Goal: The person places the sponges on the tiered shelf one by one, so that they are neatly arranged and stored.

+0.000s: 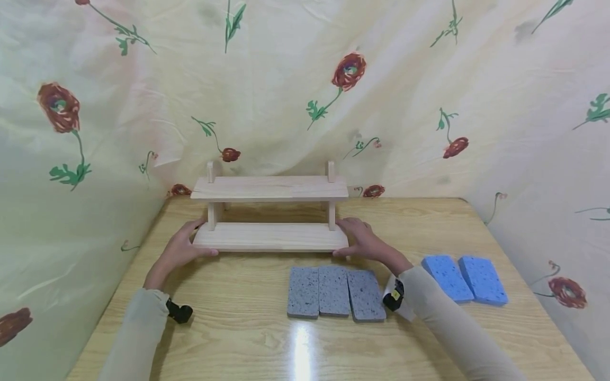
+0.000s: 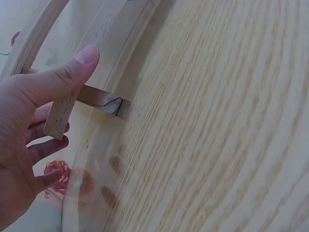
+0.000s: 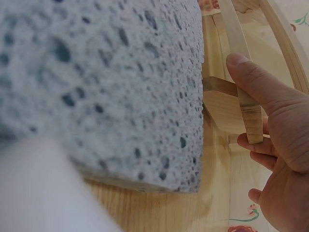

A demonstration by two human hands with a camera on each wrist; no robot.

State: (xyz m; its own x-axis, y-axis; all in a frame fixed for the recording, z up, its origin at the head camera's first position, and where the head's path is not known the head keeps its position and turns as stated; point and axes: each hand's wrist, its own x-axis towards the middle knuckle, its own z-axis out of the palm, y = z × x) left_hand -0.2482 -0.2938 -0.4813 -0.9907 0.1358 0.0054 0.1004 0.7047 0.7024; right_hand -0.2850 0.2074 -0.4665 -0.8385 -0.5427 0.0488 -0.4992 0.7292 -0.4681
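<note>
A two-tier wooden shelf (image 1: 271,236) of pale wood stands upright near the back of the table. At the left end of its lower board, my left hand (image 1: 183,248) grips with the thumb along the front edge. My right hand (image 1: 363,241) holds the opposite end the same way. The left wrist view shows the left thumb (image 2: 67,75) over the board, with fingers behind it. In the right wrist view, the right hand (image 3: 285,145) pinches the board's end between thumb and fingers.
Three grey speckled sponges (image 1: 333,292) lie side by side in front of the shelf. Two blue sponges (image 1: 464,279) lie to the right, beyond my right forearm. A white object (image 1: 405,312) is partly hidden under the right wrist. Flowered cloth (image 1: 286,106) hangs behind the table (image 1: 229,328).
</note>
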